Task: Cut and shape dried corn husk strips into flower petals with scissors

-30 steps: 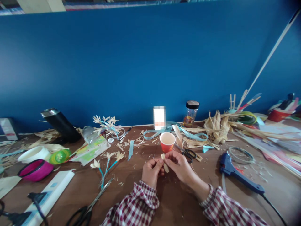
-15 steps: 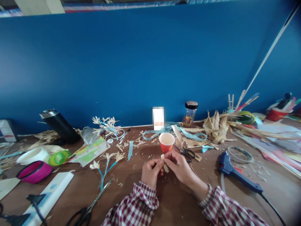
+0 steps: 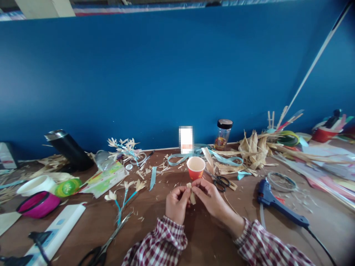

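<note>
Between the fingertips of my left hand (image 3: 176, 205) and my right hand (image 3: 213, 202) is a short, pale strip of corn husk (image 3: 192, 200). Both hands are closed in a pinch on it, thumbs close together, and its lower end hangs below them. Just beyond my fingers stands a red paper cup (image 3: 195, 173), pale inside. Scissors with black handles (image 3: 221, 182) lie right of the cup. To the left lie husk flowers on blue stems (image 3: 126, 195), touching an open pair of scissors (image 3: 109, 240).
A blue glue gun (image 3: 281, 207) with its cord lies at right. Dried husks (image 3: 255, 149), a lidded jar (image 3: 223, 135) and blue ribbon (image 3: 177, 159) line the back by the blue partition (image 3: 166, 74). At left are a power strip (image 3: 65, 225), a pink bowl (image 3: 39, 205) and a leaning black flask (image 3: 69, 149).
The husk strip has turned slightly between my fingers, and more of its lower end shows. My hands stay in nearly the same spot; the whole view has shifted slightly.
</note>
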### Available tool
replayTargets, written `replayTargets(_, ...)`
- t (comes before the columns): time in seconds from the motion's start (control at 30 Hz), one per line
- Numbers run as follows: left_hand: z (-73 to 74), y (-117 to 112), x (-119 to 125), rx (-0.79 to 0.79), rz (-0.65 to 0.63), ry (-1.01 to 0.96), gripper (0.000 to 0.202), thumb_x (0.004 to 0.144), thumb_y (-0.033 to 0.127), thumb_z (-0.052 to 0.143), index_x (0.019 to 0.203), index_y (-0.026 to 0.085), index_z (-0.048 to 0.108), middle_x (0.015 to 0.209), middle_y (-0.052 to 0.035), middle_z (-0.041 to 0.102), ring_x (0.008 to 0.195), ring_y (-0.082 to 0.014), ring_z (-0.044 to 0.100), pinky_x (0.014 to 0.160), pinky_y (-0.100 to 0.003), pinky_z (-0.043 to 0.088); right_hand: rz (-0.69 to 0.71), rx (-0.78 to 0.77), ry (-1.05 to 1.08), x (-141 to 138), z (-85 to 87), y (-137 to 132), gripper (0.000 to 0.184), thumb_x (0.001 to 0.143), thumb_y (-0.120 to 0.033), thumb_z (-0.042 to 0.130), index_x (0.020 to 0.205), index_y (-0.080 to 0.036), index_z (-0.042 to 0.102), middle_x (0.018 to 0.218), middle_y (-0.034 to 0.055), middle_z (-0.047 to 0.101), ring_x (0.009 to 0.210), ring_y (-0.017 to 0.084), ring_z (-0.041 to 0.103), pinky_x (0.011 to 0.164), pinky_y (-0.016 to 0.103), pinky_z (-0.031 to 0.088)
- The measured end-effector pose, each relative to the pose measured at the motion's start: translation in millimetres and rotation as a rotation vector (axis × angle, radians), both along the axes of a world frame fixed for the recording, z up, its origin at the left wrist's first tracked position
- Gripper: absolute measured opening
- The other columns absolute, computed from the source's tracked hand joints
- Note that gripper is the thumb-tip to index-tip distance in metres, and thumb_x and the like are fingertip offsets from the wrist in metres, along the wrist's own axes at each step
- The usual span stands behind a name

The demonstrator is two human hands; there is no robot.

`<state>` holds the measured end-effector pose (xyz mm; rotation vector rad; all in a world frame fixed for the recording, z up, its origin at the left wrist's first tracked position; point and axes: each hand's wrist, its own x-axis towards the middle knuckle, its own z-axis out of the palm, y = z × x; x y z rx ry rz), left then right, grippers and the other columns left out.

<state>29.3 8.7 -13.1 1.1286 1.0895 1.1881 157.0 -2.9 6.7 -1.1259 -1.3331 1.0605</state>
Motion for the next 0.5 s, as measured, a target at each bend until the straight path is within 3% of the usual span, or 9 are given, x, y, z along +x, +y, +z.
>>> replayTargets(0.13, 7.7, -3.4, 0.7, 0.057, -0.01, 0.11, 0.025, 0.072, 0.036, 0.062, 0.066, 0.013, 0.062, 0.046, 0.0032, 0.051, 0.041, -0.0084, 0.042, 0.042, -0.019, 0.033, 0.025, -0.021, 0.025, 0.2, -2.6, -0.7, 0.022, 0.079, -0.037, 0.061, 0.084, -0.016, 0.059, 0.07, 0.0002, 0.06, 0.059, 0.012, 0.053, 0.057, 0.024, 0.044)
replayTargets(0.5, 8.5, -4.2, 3.0, 0.114, -0.075, 0.205, 0.025, 0.078, 0.036, 0.055, 0.068, 0.014, 0.06, 0.05, 0.0035, 0.049, 0.044, -0.0088, 0.04, 0.043, -0.02, 0.033, -0.06, 0.006, -0.029, -1.0, -0.5, -1.7, 0.017, 0.079, -0.03, 0.059, 0.071, -0.015, 0.058, 0.065, -0.0013, 0.055, 0.06, 0.012, 0.049, 0.056, 0.022, 0.04)
